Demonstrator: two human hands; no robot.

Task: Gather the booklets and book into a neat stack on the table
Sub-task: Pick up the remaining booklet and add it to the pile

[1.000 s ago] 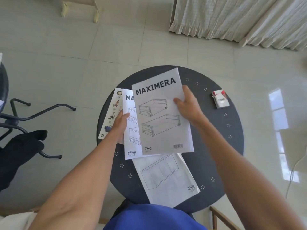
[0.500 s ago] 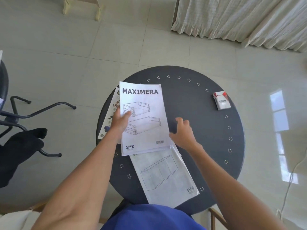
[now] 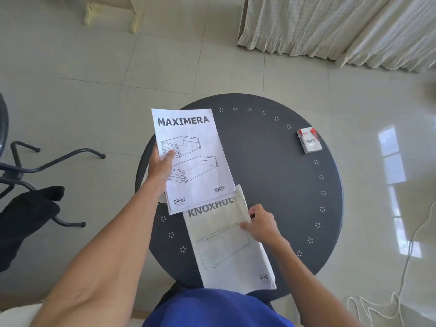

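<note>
The left hand [image 3: 161, 167] is reaching forward, its grip closing with the thumb on top. The right hand [image 3: 263, 224] is lower, its fingers [image 3: 245, 225] pinching, forearm stretched out.

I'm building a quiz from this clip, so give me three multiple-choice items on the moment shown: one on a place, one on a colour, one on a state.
1. Where on the round dark grey metal table is the small red-and-white box?
A. near the far right rim
B. under the booklets
C. at the near left rim

2. What colour is the lettering on the white MAXIMERA booklet?
A. red
B. dark grey
C. blue

3. What is the right hand doing?
A. resting flat on bare table
B. holding the small box
C. pinching the right edge of the white KNOXHULT booklet

Answers:
1 A, the box sits alone by the rim's dot pattern.
2 B, the title is printed dark grey.
3 C, thumb and fingers close on that page edge, while the left hand grips the MAXIMERA booklet.
</note>
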